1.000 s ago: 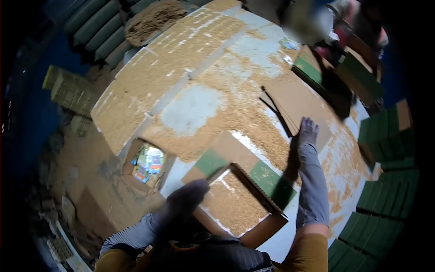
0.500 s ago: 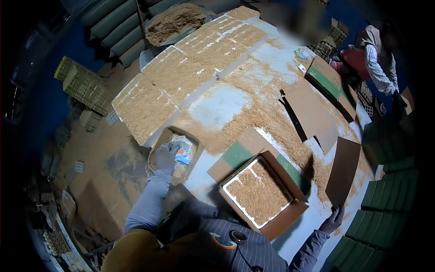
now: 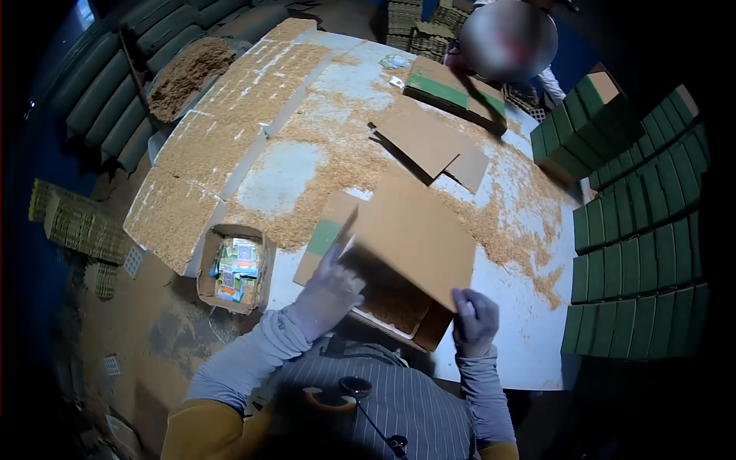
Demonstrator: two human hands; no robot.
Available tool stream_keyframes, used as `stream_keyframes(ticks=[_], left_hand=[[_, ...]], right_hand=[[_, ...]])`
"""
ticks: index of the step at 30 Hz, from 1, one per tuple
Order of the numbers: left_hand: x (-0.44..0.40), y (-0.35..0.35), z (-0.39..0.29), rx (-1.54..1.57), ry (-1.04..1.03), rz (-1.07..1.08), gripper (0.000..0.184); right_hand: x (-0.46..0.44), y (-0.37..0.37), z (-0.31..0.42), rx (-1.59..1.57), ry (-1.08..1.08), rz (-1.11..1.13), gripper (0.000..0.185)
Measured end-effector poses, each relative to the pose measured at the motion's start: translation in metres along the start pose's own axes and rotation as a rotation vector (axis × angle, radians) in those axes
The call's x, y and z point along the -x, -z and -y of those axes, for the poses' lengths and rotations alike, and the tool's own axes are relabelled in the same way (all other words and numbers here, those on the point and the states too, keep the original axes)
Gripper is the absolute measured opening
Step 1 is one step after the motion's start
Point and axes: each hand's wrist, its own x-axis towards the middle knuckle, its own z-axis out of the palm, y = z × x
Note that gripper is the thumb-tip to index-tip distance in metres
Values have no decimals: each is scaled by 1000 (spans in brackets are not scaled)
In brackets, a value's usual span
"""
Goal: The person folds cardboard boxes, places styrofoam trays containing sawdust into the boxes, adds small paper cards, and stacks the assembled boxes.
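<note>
My right hand [image 3: 476,317] is closed on the near right corner of a brown cardboard sheet [image 3: 418,238], which is tilted over an open carton [image 3: 435,326]. Beneath the sheet, wood shavings [image 3: 392,308] inside a white-rimmed tray show in shadow; the sheet hides the rest of the carton's inside. My left hand [image 3: 331,290] is at the carton's left side, its fingers apart and partly bent, near the sheet's left edge. I see nothing held in it. A green-striped flap [image 3: 323,234] spreads out to the left. Both hands appear gloved.
A small carton of colourful packets [image 3: 239,259] stands at the left. Shavings-covered trays [image 3: 207,146] line the table's far left side. Flat cardboard [image 3: 429,146] and a green-striped carton [image 3: 452,96] lie farther back. Green cartons [image 3: 636,261] are stacked right; a co-worker [image 3: 548,84] is behind.
My left hand has left the packet carton and come to the open carton. My right hand has brought the cardboard sheet from the right to over the carton. The view has shifted right.
</note>
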Motion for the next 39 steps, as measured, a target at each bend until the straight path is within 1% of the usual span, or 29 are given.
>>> stream_keyframes(ticks=[2, 4, 7, 8, 9, 10, 11, 12, 14, 16, 17, 18, 19, 20, 21, 22, 23, 24, 26, 28, 29, 31, 33, 34, 35, 36, 37, 38, 39], left_hand=[[14, 9, 16, -24, 88, -556, 15], [18, 48, 21, 186, 265, -536, 22], [-7, 52, -2, 231, 12, -455, 24], [-21, 32, -7, 245, -113, -383, 23], [-36, -8, -8, 52, -159, -232, 25], [-47, -23, -7, 57, -176, -234, 25], [-56, -30, -6, -1, -128, 43, 26], [-63, -35, -4, -64, -74, 316, 27], [-52, 2, 14, 344, -185, 216, 30], [-36, 17, 41, 784, 1, -258, 39], [-33, 20, 57, 1105, 151, -291, 44], [-39, -17, 91, 1112, 174, -294, 43], [-38, -12, 91, 1280, 348, -36, 48], [-39, -6, 90, 1426, 524, 228, 55], [-45, -32, 107, 1160, 368, 367, 68], [-49, -76, 109, 1014, 321, 263, 85], [-52, -120, 110, 857, 290, 160, 101], [-56, -85, 72, 861, 332, 127, 111], [-63, -78, 62, 668, 469, 169, 104], [-62, -98, 77, 742, 461, 116, 102], [-58, -107, 81, 817, 459, 72, 101], [-51, -83, 51, 793, 441, 40, 96], [-52, -80, 27, 794, 370, 60, 86], [-50, -83, 18, 1099, 224, 13, 83], [-51, -84, 11, 964, 164, -4, 87], [-52, -84, 8, 827, 99, -21, 91], [-52, -116, 13, 268, 43, -150, 99], [-44, -128, 19, 269, 50, -154, 99], [-37, -136, 28, 111, 34, 37, 104]], right_hand=[[12, -1, 12, -40, 74, 214, 35], [19, -1, 20, -32, 98, 544, 25], [14, -29, 37, 51, 195, 882, 21], [17, -47, 36, 40, 229, 888, 19], [19, -60, 35, 72, 251, 925, 20], [19, -66, 32, 103, 274, 963, 22], [12, -58, 29, 110, 257, 965, 22], [6, -46, 25, -17, 147, 801, 22], [-6, -6, 22, -198, -138, 347, 27], [31, -20, -12, -463, -688, 30, 36], [48, -38, -28, -761, -1045, -27, 32], [55, -52, -35, -1291, -1387, -11, 32], [74, -79, -38, -1598, -1485, 88, 38], [95, -118, -42, -1737, -1539, 167, 43], [115, -155, -45, -1863, -1599, 256, 49], [125, -183, -40, -1815, -1644, 322, 54], [103, -182, -18, -1625, -1587, 263, 54], [77, -176, 0, -1439, -1524, 206, 55], [74, -184, -3, -1451, -1641, 204, 59], [71, -172, -9, -1385, -1329, 191, 64], [65, -156, -5, -1387, -1332, 191, 64], [59, -128, 5, -1514, -1298, -34, 61], [97, -109, -23, -1765, -1499, -135, 55], [121, -96, -40, -1867, -1562, -178, 54], [136, -75, -43, -1845, -1461, -344, 54], [182, -77, -64, -1802, -1486, -463, 56], [196, -57, -70, -1870, -1504, -624, 58], [210, -48, -76, -1756, -1437, -819, 60], [240, -43, -94, -1893, -1438, -916, 61]])
